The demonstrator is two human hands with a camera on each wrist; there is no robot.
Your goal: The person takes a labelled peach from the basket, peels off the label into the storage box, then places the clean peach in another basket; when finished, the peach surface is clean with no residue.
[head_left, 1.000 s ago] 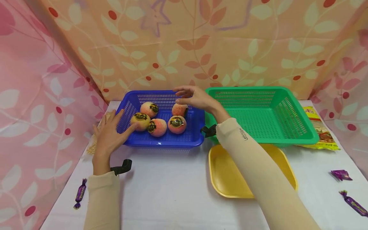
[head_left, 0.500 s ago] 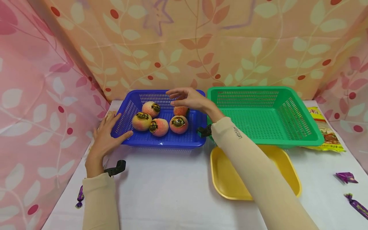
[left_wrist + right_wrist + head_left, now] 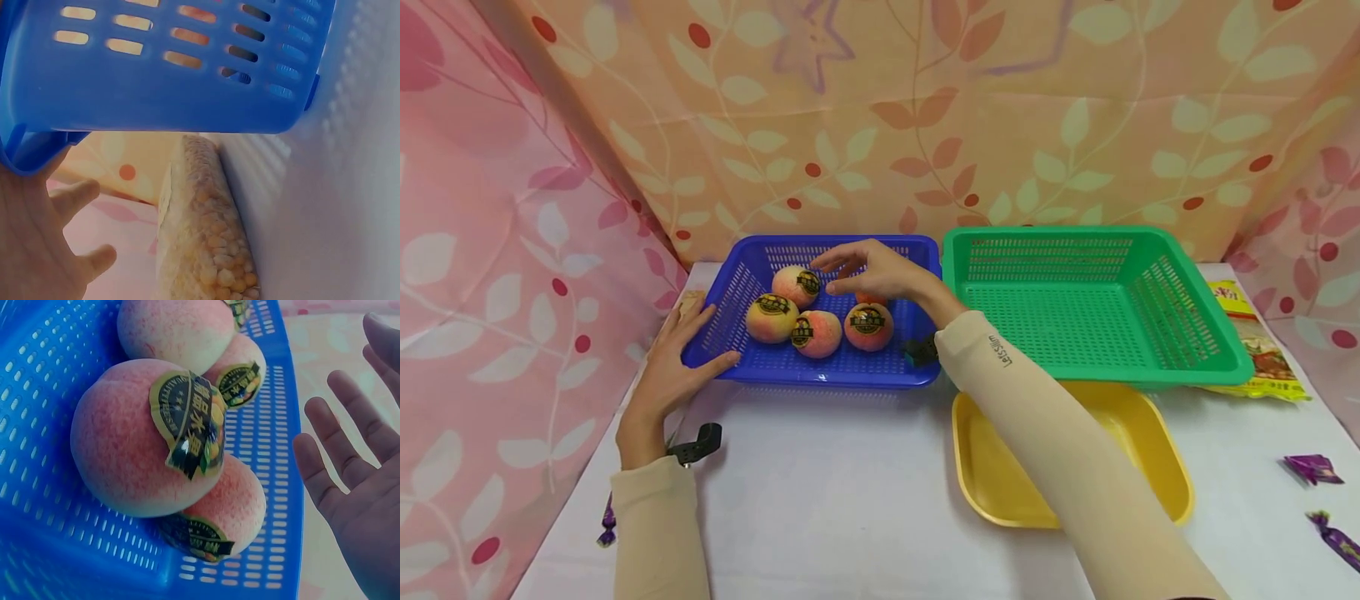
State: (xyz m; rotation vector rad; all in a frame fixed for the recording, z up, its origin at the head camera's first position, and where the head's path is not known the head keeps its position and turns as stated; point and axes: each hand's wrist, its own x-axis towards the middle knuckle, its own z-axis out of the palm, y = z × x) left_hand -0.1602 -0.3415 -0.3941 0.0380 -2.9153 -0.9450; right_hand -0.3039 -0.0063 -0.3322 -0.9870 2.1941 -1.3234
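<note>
Several peaches, among them a yellowish one (image 3: pixel 772 318) and a pink one (image 3: pixel 869 326), lie in a blue plastic basket (image 3: pixel 827 379), each with a black-and-gold label. Over the basket's back half hovers my right hand (image 3: pixel 880 271), fingers loosely bent and holding nothing; it hides most of the rear right peach (image 3: pixel 871 297). The right wrist view has a large peach (image 3: pixel 140 440) close up, apart from the fingers. At the basket's left end is my left hand (image 3: pixel 673 367), fingers spread; whether it touches the blue rim (image 3: pixel 28 162), I cannot tell.
Right of the blue basket stands a green basket (image 3: pixel 1045 329), with a yellow tray (image 3: pixel 1011 492) in front. A yellow packet (image 3: pixel 1258 350) lies partly under the green one. Purple wrapped candies (image 3: pixel 1312 468) lie at the right. Beside my left hand is a clear bag of round kernels (image 3: pixel 212 237).
My right hand has moved left and slightly down above the peaches, now covering most of the rear right one. My left hand has drifted slightly left, away from the yellowish peach. The peaches stay put.
</note>
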